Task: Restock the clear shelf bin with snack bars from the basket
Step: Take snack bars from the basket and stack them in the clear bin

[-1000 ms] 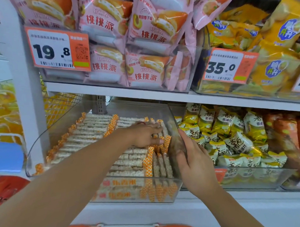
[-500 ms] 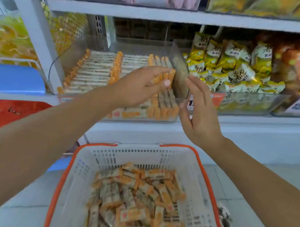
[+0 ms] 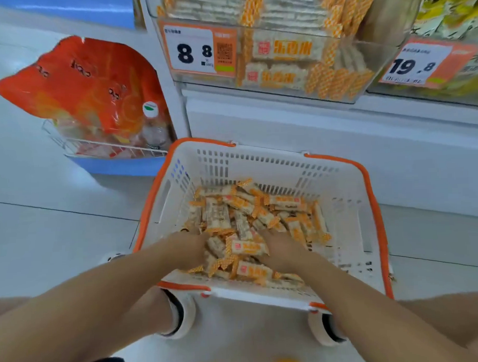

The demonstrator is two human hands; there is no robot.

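- My basket [image 3: 341, 182] is white plastic with an orange rim.
- The snack bars [image 3: 250, 221] in it are cream-white, with orange-and-white checkered ends and orange lettering.
- The clear shelf bin [image 3: 369, 54] holds bars in the same colours.
- Its price tag [image 3: 198, 51] is white with black digits and an orange side panel.
- The big snack bag [image 3: 93, 85] to my left is red-orange.
- The floor [image 3: 45, 241] is pale grey-white tile.

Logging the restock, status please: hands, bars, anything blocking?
Left hand and right hand both down among orange-and-white wrapped snack bars in white orange-rimmed plastic basket; grip unclear. Clear shelf bin nearly full. Nothing blocking.
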